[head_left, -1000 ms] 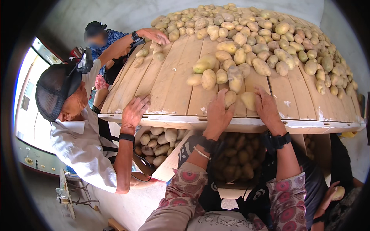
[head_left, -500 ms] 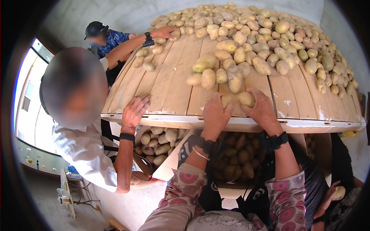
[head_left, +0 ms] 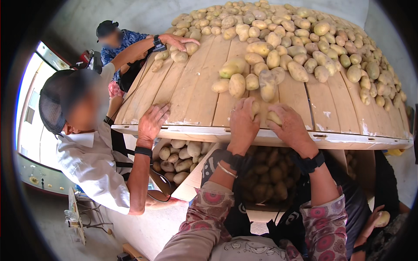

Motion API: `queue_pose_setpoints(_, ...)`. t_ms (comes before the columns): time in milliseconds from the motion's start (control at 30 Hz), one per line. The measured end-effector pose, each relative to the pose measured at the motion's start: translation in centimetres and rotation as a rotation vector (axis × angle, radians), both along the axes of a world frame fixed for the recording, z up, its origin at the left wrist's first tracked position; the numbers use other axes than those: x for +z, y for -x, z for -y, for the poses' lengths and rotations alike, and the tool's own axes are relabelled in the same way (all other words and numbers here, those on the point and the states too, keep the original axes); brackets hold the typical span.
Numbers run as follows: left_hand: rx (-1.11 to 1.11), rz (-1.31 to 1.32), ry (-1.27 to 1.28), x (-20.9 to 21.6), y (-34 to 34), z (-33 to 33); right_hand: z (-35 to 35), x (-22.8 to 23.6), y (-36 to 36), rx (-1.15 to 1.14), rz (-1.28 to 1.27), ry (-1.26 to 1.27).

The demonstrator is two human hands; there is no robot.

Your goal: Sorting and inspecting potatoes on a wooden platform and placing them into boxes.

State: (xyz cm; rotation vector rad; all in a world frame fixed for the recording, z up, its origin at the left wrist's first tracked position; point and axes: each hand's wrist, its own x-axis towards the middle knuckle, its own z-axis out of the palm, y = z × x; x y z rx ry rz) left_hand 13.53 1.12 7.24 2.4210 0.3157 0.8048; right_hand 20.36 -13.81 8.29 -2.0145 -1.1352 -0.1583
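Note:
At the near edge of the slatted wooden table (head_left: 191, 108), my left hand (head_left: 243, 124) is closed around a potato (head_left: 256, 108), mostly hidden by the fingers. Beside it my right hand (head_left: 291, 127) curls over a second potato (head_left: 273, 117), whose left side shows. Just beyond my hands lie a long, dusty potato (head_left: 267, 85) and several others, including a large greenish-yellow one (head_left: 232, 68). Under the table edge, a carton of potatoes (head_left: 266, 174) sits in shadow below my forearms.
A large potato pile (head_left: 305, 39) covers the far side of the table. At left, a co-worker in a white shirt (head_left: 93, 167) reaches over the boards near a few potatoes (head_left: 179, 56). Another carton of potatoes (head_left: 185, 156) stands below. A person's hand (head_left: 370, 224) holds a potato at lower right.
Both my hands have turned over their potatoes, covering more of them, and the right hand has shifted slightly left. The co-worker's far hand has drawn some potatoes nearer.

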Motion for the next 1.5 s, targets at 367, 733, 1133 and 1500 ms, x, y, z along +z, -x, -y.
queue_pose_setpoints(367, -0.052, -0.007, 0.125, -0.1, -0.1, -0.1, -0.4, 1.6, -0.5, -0.197, -0.224, 0.143)
queue_pose_setpoints(733, -0.125, 0.13, 0.18, -0.1, -0.2, 0.6, -0.3, 1.2, -1.2, -0.331, 0.047, -0.1)
queue_pose_setpoints(1133, -0.139, -0.057, 0.218, 0.7, 0.2, 0.5, 0.4, 0.8, -0.5, -0.223, 0.034, 0.162)
queue_pose_setpoints(1500, -0.145, -0.024, 0.081, -0.8, 0.4, 0.2, 2.3, 0.7, -1.5, -0.317, -0.042, 0.045)
